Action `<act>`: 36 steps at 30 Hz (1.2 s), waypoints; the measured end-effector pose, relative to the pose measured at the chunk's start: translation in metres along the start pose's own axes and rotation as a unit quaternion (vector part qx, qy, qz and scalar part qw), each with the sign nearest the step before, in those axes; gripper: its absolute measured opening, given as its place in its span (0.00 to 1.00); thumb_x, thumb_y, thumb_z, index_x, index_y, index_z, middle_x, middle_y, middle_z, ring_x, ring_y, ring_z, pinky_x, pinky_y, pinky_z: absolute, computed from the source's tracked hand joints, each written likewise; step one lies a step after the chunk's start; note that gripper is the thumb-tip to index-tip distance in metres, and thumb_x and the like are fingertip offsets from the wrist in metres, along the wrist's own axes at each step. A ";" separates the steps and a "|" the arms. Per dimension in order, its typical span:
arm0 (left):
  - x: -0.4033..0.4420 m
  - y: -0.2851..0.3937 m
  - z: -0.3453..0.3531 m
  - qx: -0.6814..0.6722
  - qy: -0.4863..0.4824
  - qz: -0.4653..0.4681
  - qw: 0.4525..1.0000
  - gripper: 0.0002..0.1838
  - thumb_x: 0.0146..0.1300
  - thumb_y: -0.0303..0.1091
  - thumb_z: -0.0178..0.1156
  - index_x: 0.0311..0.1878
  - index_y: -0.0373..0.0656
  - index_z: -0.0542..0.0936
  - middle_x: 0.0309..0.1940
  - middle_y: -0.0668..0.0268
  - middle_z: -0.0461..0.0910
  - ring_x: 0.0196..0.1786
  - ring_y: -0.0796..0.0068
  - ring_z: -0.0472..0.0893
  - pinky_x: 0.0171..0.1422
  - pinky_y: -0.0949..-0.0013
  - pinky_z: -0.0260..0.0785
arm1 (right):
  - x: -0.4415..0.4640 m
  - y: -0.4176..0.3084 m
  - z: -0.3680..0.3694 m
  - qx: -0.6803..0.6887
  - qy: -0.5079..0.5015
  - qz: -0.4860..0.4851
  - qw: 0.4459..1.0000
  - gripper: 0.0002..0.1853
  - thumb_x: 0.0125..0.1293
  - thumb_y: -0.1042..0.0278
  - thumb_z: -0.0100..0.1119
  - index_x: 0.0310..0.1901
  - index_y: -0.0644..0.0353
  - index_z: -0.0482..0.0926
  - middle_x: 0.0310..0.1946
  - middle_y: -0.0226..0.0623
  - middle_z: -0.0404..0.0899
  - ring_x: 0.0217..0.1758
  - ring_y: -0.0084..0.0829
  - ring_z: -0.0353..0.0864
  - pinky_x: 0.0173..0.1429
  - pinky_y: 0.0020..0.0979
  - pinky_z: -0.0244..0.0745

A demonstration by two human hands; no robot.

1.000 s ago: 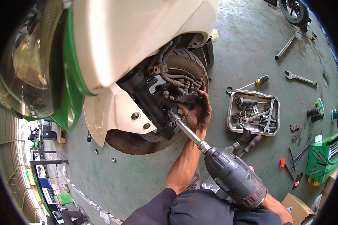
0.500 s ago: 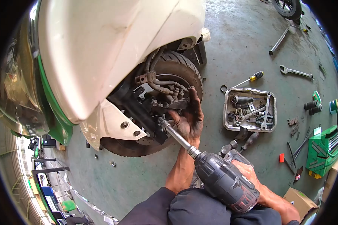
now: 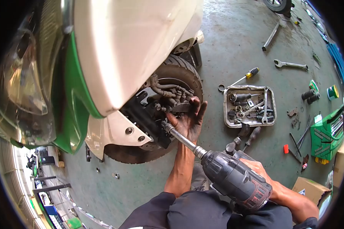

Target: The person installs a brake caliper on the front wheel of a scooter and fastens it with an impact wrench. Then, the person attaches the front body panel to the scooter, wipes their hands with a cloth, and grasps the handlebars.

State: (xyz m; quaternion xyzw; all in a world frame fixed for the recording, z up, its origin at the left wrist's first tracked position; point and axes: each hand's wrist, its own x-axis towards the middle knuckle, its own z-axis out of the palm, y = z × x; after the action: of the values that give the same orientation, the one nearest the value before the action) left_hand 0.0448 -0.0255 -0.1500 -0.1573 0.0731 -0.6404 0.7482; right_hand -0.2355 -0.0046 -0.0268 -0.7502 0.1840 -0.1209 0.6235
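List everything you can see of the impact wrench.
The impact wrench has a scuffed, dark, plastic-looking body with worn red marks toward its rear. A silvery, metallic extension runs from its nose to a socket at the dark fork leg; whether it is seated on a fastener is hidden. It slants up-left in view, above the person's dark trousers. The right hand grips it, mostly behind the body. Whether it is running can't be told.

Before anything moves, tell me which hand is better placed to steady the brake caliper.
Probably the left hand: it is right at the brake caliper, fingers spread around its edge. The right hand is farther back, gripping the impact wrench, so it would likely have to let go first.
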 end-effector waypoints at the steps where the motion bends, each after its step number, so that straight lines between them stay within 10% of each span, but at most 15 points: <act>1: -0.001 0.000 0.004 0.010 0.014 0.004 1.000 0.50 0.47 0.48 0.81 0.64 0.24 0.65 0.57 0.48 0.73 0.68 0.50 0.71 0.84 0.38 0.49 | 0.001 -0.007 -0.002 -0.005 0.010 0.006 1.000 0.24 0.59 0.65 0.63 0.55 0.70 0.75 0.45 0.53 0.78 0.46 0.51 0.79 0.53 0.42 0.75; 8: -0.006 0.005 0.001 0.036 0.012 -0.017 0.999 0.53 0.48 0.56 0.78 0.65 0.26 0.63 0.56 0.52 0.70 0.69 0.52 0.69 0.84 0.37 0.49 | 0.008 -0.029 0.017 -0.198 0.043 0.042 0.978 0.19 0.58 0.75 0.59 0.53 0.67 0.78 0.39 0.45 0.78 0.46 0.45 0.81 0.51 0.40 0.77; 17: -0.011 0.016 -0.004 0.120 0.005 -0.043 0.992 0.54 0.50 0.62 0.74 0.64 0.25 0.62 0.51 0.57 0.68 0.52 0.57 0.74 0.84 0.40 0.51 | 0.004 -0.019 0.028 -0.091 0.068 0.039 0.993 0.20 0.58 0.71 0.61 0.52 0.69 0.78 0.43 0.50 0.79 0.47 0.47 0.81 0.53 0.40 0.76; 25: -0.008 0.007 0.005 0.111 0.016 -0.034 0.993 0.53 0.47 0.59 0.77 0.61 0.24 0.63 0.46 0.58 0.67 0.43 0.62 0.72 0.83 0.37 0.52 | -0.009 0.014 0.041 0.000 0.049 -0.055 0.997 0.37 0.62 0.70 0.65 0.71 0.63 0.62 0.53 0.60 0.78 0.50 0.56 0.81 0.54 0.48 0.77; 30: -0.003 0.002 0.008 0.010 -0.005 -0.016 1.000 0.56 0.48 0.48 0.79 0.73 0.29 0.59 0.76 0.42 0.57 0.78 0.47 0.60 0.84 0.43 0.53 | -0.014 0.016 0.051 0.023 0.074 -0.108 0.991 0.42 0.57 0.73 0.69 0.72 0.63 0.60 0.51 0.56 0.78 0.47 0.54 0.80 0.51 0.48 0.77; 36: -0.010 -0.001 0.014 0.015 0.063 0.015 0.998 0.57 0.42 0.45 0.82 0.68 0.23 0.58 0.48 0.51 0.69 0.48 0.59 0.73 0.83 0.45 0.57 | -0.014 0.006 0.079 0.037 0.116 -0.076 0.990 0.29 0.59 0.68 0.67 0.60 0.71 0.70 0.45 0.55 0.76 0.44 0.53 0.78 0.49 0.44 0.74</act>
State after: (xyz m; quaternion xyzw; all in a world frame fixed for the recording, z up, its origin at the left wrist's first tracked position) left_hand 0.0468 -0.0140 -0.1379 -0.1042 0.1132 -0.6385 0.7541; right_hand -0.2163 0.0709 -0.0468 -0.7194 0.1925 -0.2610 0.6142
